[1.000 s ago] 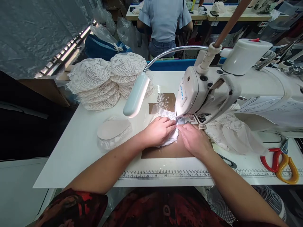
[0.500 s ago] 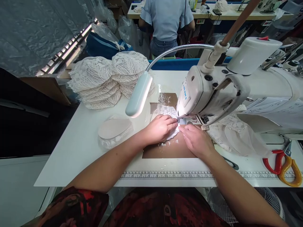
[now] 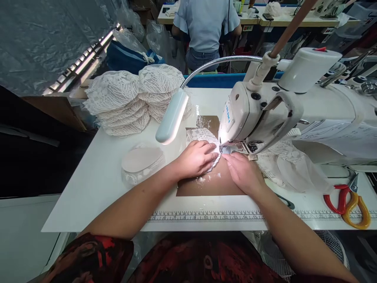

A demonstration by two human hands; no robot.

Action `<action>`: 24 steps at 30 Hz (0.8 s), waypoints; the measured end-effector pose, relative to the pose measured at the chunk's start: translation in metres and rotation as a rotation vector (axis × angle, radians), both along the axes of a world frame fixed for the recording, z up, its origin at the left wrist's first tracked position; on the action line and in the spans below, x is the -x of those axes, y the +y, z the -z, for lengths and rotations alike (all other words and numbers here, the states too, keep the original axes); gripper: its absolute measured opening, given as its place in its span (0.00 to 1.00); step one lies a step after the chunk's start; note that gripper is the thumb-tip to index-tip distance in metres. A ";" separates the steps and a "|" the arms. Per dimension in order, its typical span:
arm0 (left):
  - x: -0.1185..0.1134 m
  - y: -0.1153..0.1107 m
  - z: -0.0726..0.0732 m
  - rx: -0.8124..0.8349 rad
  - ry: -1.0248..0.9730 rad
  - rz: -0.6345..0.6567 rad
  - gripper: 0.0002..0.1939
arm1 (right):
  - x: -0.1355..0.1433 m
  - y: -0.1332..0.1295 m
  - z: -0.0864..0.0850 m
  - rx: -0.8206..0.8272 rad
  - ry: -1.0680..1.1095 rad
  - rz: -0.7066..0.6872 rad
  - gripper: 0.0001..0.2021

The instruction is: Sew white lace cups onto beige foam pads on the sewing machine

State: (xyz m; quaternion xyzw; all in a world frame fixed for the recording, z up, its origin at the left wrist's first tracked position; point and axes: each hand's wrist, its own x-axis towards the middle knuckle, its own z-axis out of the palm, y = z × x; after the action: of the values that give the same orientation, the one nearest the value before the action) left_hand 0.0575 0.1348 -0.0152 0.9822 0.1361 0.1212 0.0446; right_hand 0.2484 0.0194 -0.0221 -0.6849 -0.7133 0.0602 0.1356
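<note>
A white lace piece point(image 3: 203, 135) lies under the needle area of the sewing machine point(image 3: 240, 114), on a brown sheet point(image 3: 212, 184). My left hand point(image 3: 198, 158) rests flat on the lace with its fingers spread a little, pointing at the needle. Just right of the needle, my right hand point(image 3: 242, 169) has its fingers drawn together at the edge of the lace. What those fingertips pinch, if anything, is too small to tell. A lamp point(image 3: 172, 116) on a bendable neck shines from above.
Stacks of lace pieces point(image 3: 113, 100) stand at the back left. Oval pieces point(image 3: 141, 161) lie left of my forearm. More lace point(image 3: 288, 165) is right of the needle, with scissors point(image 3: 349, 202) farther right. A person point(image 3: 206, 27) sits beyond the table.
The lace has turned a little under my left hand, showing more of its upper part. Both hands stay close to the needle, and the view has shifted slightly.
</note>
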 end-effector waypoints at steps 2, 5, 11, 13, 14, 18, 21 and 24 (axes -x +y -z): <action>0.002 -0.001 -0.001 0.009 -0.001 0.048 0.18 | -0.001 -0.001 0.000 -0.009 0.004 0.025 0.20; 0.004 0.000 -0.001 0.018 -0.007 0.096 0.17 | 0.000 -0.001 -0.001 -0.011 -0.018 -0.010 0.21; 0.005 0.005 0.000 0.004 0.015 0.202 0.17 | 0.006 0.001 -0.008 0.067 -0.169 -0.082 0.24; 0.005 0.005 0.000 0.010 0.021 0.200 0.17 | 0.008 0.000 -0.009 0.087 -0.200 -0.071 0.24; 0.004 0.005 -0.001 0.018 0.021 0.188 0.17 | 0.009 0.000 -0.009 0.088 -0.212 -0.067 0.24; -0.001 -0.003 -0.001 0.040 0.031 0.095 0.16 | 0.009 0.000 -0.007 0.052 -0.236 -0.045 0.23; -0.005 -0.009 -0.001 0.027 0.055 0.035 0.17 | 0.009 0.000 -0.006 0.046 -0.226 -0.016 0.22; -0.006 -0.010 -0.002 0.033 0.070 0.037 0.18 | 0.010 0.001 -0.007 0.063 -0.212 -0.004 0.23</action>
State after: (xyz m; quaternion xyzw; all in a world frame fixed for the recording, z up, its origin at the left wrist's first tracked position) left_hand 0.0639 0.1248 -0.0128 0.9873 0.1213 0.0839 0.0584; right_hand 0.2387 0.0205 -0.0151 -0.6899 -0.7229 0.0101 0.0378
